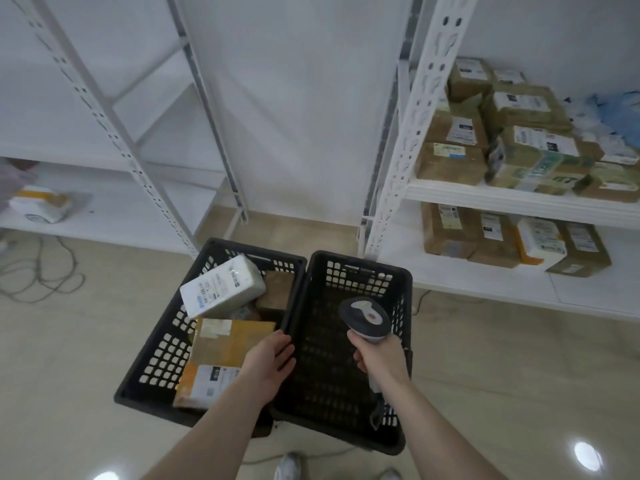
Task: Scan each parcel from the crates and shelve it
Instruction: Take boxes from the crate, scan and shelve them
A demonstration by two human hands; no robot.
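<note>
Two black plastic crates stand side by side on the floor. The left crate (152,362) holds a white parcel (221,289), a brown cardboard parcel (225,341), an orange-and-white parcel (204,386) and a small brown box (277,289). The right crate (349,268) shows only its bare bottom. My left hand (268,362) hovers with fingers straight at the brown parcel's right edge, over the rim between the crates. My right hand (379,358) grips a grey and white barcode scanner (365,317) above the right crate.
A white shelf rack (485,195) on the right carries several labelled brown parcels (502,140) on two levels. A white rack (104,174) at left holds one parcel (41,202). Cables (41,271) lie on the tiled floor at left. My shoes (287,467) show at the bottom.
</note>
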